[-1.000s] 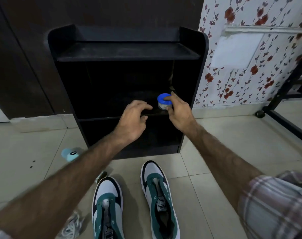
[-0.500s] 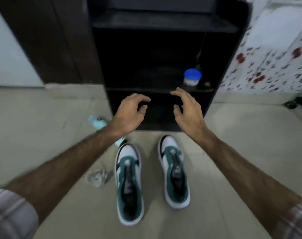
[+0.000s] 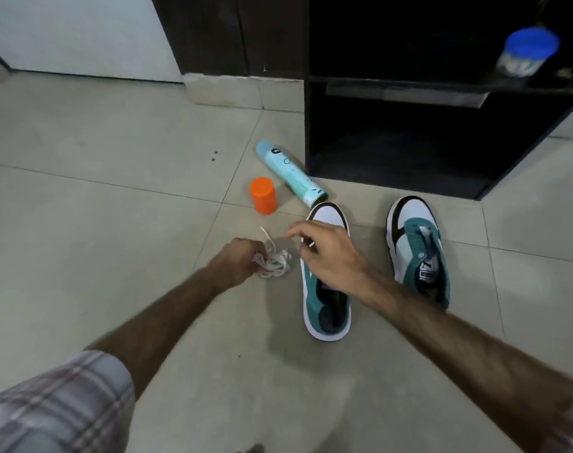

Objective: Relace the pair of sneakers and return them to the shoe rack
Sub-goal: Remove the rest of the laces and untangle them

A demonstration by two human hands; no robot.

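Sneakers stand side by side on the tiled floor (image 3: 115, 197), toes toward the black shoe rack (image 3: 409, 152), and neither has a lace in its eyelets. Each is white at the toe with a black band round the toe cap, teal over the upper and heel, on a thick white sole. The left sneaker (image 3: 326, 308) lies partly under the right hand (image 3: 327, 256), which hovers over its forefoot with fingers spread and loosely bent, its grip apart and holding nothing. The right sneaker (image 3: 417, 253) sits just beyond that forearm, well clear of both hands, its tongue with a small logo tag showing.

The left hand (image 3: 236, 263) is low to the floor just left of the left sneaker, its fingers curled round one side of a bundle of white laces (image 3: 275, 259); the grip is clamped on that tangle. One loose lace end curls up away from the bundle, toward the orange cap (image 3: 263, 195). That cap stands on the floor a little ahead of the left hand, and just beyond it a pale blue spray can (image 3: 291, 173) lies on its side, its lower end almost touching the toe of the left sneaker.

On the rack's shelf, far ahead and to the right of both hands, sits a small jar with a blue lid (image 3: 527, 52). Plaid sleeves (image 3: 59, 400) cover both upper forearms
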